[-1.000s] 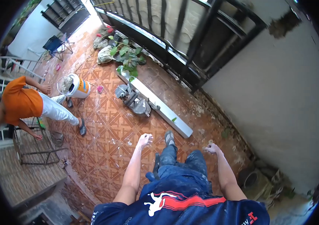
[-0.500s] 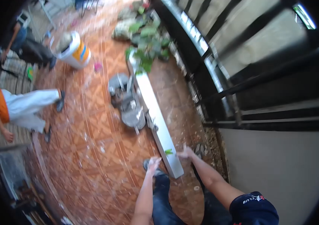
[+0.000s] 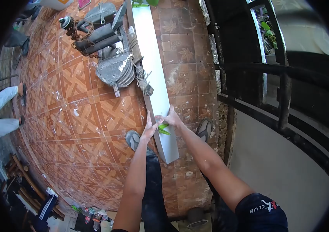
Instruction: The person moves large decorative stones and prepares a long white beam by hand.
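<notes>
A long white rectangular beam (image 3: 155, 81) lies lengthwise on the floor, its near end between my feet. My left hand (image 3: 149, 128) is at its left side, fingers stretched along the side and thumb over the top. My right hand (image 3: 172, 118) clasps the right edge from opposite, its thumb reaching across toward the left thumb. Just below the hands, green leaf pieces (image 3: 163, 129) lie on the beam's top. The beam's far end is out of view.
Left of the beam stands a grey metal machine (image 3: 114, 69) with a rusty chain (image 3: 83, 36). A black metal railing (image 3: 257, 69) runs along the right. A person's legs (image 3: 4, 110) are at far left, and a white bucket (image 3: 56, 3) shows at the top edge.
My hands have come from beside the beam onto its two sides, thumbs over the top. The view has tilted down and closer, so the plants and most of the bucket have left it.
</notes>
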A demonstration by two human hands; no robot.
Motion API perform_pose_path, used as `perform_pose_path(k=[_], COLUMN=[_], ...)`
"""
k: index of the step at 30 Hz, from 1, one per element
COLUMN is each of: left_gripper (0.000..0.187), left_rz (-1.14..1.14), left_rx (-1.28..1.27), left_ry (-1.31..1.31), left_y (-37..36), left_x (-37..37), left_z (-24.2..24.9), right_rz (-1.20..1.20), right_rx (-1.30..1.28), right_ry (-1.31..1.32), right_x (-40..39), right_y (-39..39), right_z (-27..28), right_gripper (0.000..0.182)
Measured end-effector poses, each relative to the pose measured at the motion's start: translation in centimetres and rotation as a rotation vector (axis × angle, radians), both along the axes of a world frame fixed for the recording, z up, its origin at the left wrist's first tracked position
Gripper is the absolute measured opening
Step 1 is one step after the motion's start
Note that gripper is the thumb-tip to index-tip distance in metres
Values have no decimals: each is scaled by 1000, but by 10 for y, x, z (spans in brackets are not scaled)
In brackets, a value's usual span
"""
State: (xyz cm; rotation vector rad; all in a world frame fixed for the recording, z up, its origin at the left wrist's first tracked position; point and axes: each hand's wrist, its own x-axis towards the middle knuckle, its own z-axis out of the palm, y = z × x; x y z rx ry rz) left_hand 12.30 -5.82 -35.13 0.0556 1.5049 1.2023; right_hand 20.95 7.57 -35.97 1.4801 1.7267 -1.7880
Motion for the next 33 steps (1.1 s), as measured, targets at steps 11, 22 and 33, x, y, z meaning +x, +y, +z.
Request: perform_pose_path(k=[11, 22, 33], left_gripper=[95, 84, 87], left_rz=[10, -174, -198], left_rx=[-162, -218, -225], left_ry=[-12, -54, -147], left_y=[44, 25, -1], left_x=[-37, 7, 39], left_z=[-30, -42, -40], right_rz=[57, 101, 79], right_rx=[335, 373, 347], right_ry=[-180, -239, -214], right_x=[-28, 38, 74], right_y=[-11, -29, -54], right_z=[-5, -5, 1], right_gripper=[105, 93, 92])
